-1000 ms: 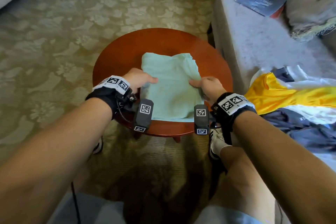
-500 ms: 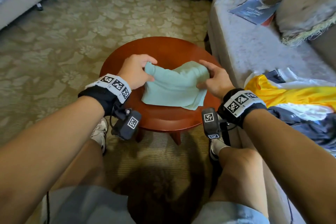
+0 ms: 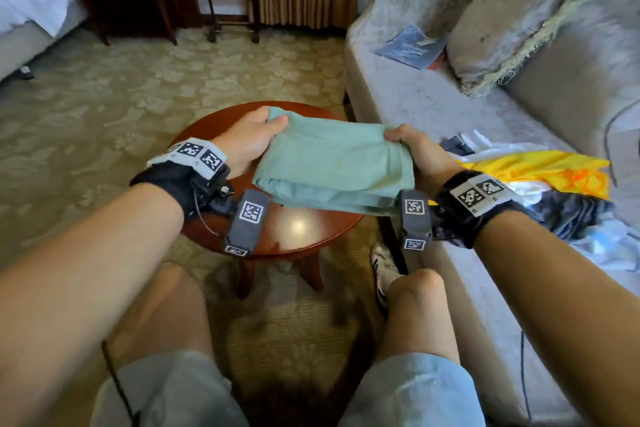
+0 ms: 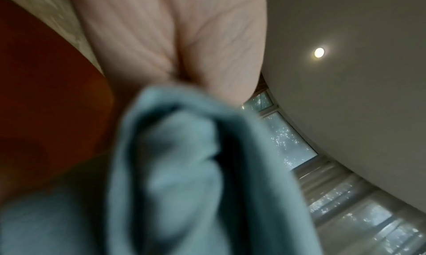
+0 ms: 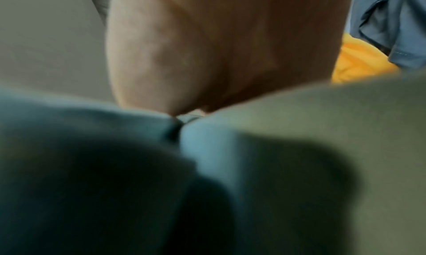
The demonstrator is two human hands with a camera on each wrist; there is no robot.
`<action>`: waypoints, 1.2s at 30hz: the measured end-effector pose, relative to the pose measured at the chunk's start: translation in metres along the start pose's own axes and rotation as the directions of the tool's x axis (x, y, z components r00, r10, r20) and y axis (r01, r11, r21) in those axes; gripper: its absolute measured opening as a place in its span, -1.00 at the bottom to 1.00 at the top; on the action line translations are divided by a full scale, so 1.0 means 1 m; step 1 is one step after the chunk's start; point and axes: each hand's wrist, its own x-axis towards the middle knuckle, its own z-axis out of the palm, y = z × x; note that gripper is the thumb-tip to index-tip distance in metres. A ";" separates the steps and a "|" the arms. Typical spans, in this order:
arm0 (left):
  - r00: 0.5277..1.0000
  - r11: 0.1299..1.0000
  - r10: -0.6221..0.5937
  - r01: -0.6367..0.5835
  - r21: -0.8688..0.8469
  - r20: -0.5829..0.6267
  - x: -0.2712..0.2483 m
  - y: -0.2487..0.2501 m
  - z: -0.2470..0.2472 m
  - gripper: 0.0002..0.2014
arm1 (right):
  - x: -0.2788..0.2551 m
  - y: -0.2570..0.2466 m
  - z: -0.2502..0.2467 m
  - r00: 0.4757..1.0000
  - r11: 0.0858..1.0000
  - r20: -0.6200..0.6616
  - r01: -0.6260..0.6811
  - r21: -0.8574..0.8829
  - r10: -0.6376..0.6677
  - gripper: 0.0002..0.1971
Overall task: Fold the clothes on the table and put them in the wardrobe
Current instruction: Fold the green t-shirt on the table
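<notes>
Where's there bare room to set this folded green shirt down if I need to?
The round table shows bare wood under the folded green shirt, which the left hand and right hand hold up. The sofa seat is bare between the booklet and the crowded clothes pile.

Round wooden table [image 3: 294, 229] on patterned carpet [image 3: 104, 121]; clothes heaped on sofa [image 3: 433, 107].

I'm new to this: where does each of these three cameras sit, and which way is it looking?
Head: on the head, looking down at the round table; forearms, knees, left hand, right hand show.
Left wrist: under the left palm, looking up to the ceiling.
Right wrist: under the right palm.
All share the green cloth.
</notes>
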 end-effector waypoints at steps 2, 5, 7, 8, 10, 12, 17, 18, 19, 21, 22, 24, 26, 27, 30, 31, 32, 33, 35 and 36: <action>0.999 0.999 -0.032 0.032 0.014 0.019 -0.001 -0.001 0.016 -0.86 | -0.009 0.002 -0.004 0.998 0.999 -0.053 -0.036 0.014 0.037 -0.68; 0.991 0.993 -0.102 0.097 0.067 0.088 0.000 -0.009 0.038 -0.78 | -0.022 0.016 -0.022 0.983 0.997 -0.164 -0.070 0.044 0.076 -0.63; 0.976 0.984 -0.163 0.150 0.097 0.142 0.000 -0.012 0.057 -0.63 | -0.034 0.025 -0.037 0.970 0.993 -0.219 -0.090 0.074 0.104 -0.60; 0.969 0.981 -0.181 0.164 0.106 0.171 0.000 -0.013 0.068 -0.60 | -0.041 0.029 -0.046 0.966 0.990 -0.230 -0.097 0.103 0.119 -0.58; 0.953 0.978 -0.204 0.187 0.093 0.225 0.003 -0.013 0.093 -0.61 | -0.060 0.035 -0.065 0.963 0.978 -0.225 -0.111 0.175 0.150 -0.51; 0.931 0.972 -0.234 0.223 0.071 0.278 0.007 -0.013 0.123 -0.63 | -0.082 0.042 -0.087 0.968 0.963 -0.190 -0.115 0.243 0.164 -0.39; 0.819 0.937 -0.300 0.348 -0.009 0.488 -0.001 -0.009 0.209 -0.49 | -0.155 0.061 -0.143 0.952 0.965 -0.289 -0.025 0.262 0.104 -0.62; 0.781 0.931 -0.299 0.365 -0.012 0.548 -0.003 -0.009 0.226 -0.45 | -0.170 0.066 -0.154 0.938 0.965 -0.329 -0.022 0.261 0.110 -0.71; 0.733 0.923 -0.305 0.386 -0.003 0.608 -0.007 -0.009 0.246 -0.41 | -0.187 0.072 -0.164 0.917 0.965 -0.378 -0.025 0.262 0.127 -0.77; 0.640 0.913 -0.311 0.407 0.033 0.703 -0.018 -0.007 0.285 -0.33 | -0.221 0.084 -0.186 0.870 0.965 -0.464 -0.048 0.256 0.167 -0.83; 0.608 0.911 -0.311 0.411 0.046 0.730 -0.024 -0.007 0.305 -0.29 | -0.239 0.090 -0.196 0.845 0.966 -0.505 -0.051 0.254 0.177 -0.85; 0.559 0.926 -0.305 0.364 0.103 0.771 -0.041 -0.005 0.344 -0.12 | -0.277 0.104 -0.213 0.783 0.964 -0.596 -0.020 0.266 0.180 -0.87; 0.506 0.947 -0.290 0.277 0.165 0.813 -0.061 -0.007 0.383 0.02 | -0.316 0.123 -0.224 0.711 0.954 -0.679 0.035 0.298 0.186 -0.82; 0.481 0.952 -0.274 0.256 0.165 0.833 -0.074 -0.008 0.401 -0.02 | -0.334 0.131 -0.228 0.680 0.944 -0.709 0.076 0.321 0.186 -0.80; 0.421 0.959 -0.249 0.231 0.162 0.872 -0.115 -0.017 0.452 -0.19 | -0.381 0.157 -0.241 0.562 0.916 -0.803 0.187 0.355 0.197 -0.73; 0.404 0.960 -0.249 0.221 0.170 0.880 -0.130 -0.019 0.467 -0.16 | -0.395 0.165 -0.245 0.509 0.913 -0.837 0.214 0.348 0.200 -0.72; 0.399 0.961 -0.254 0.209 0.182 0.881 -0.140 -0.025 0.483 -0.11 | -0.408 0.172 -0.249 0.438 0.916 -0.876 0.231 0.328 0.203 -0.70; 0.394 0.963 -0.253 0.188 0.192 0.884 -0.152 -0.031 0.498 -0.03 | -0.420 0.179 -0.252 0.368 0.919 -0.906 0.244 0.311 0.209 -0.67; 0.403 0.970 -0.240 0.132 0.204 0.883 -0.169 -0.043 0.525 0.05 | -0.441 0.190 -0.257 0.231 0.918 -0.945 0.267 0.292 0.234 -0.52; 0.401 0.974 -0.224 0.108 0.197 0.888 -0.179 -0.048 0.537 0.03 | -0.451 0.197 -0.259 0.173 0.917 -0.952 0.273 0.291 0.251 -0.45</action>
